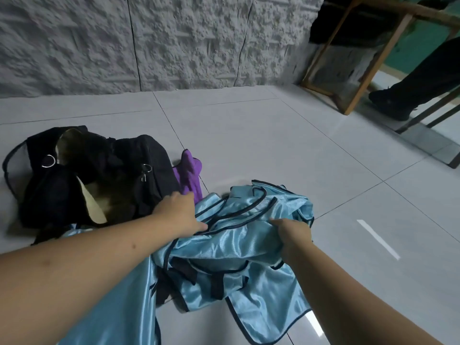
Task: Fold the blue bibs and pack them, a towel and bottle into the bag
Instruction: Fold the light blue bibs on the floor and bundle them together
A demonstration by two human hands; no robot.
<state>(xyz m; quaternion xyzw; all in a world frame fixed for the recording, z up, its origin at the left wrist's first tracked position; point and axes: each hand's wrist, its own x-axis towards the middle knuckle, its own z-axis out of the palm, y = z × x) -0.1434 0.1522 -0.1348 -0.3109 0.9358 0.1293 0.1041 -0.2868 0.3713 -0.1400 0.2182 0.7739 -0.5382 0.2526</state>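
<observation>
both hands gripped the blue bibs [236, 235]: left hand [180, 212], right hand [293, 235], fingers curled into the fabric beside the open bag [99, 175].

I looked down on a pale tiled floor [249, 135] meeting a rough grey textured wall [149, 41], with a wooden frame [358, 78] leaning at right.

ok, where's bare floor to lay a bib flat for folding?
Bare tile between the wall and the blue bibs, and right of the pile. Crowded left: black bag, purple towel, both hands in the bibs.
</observation>
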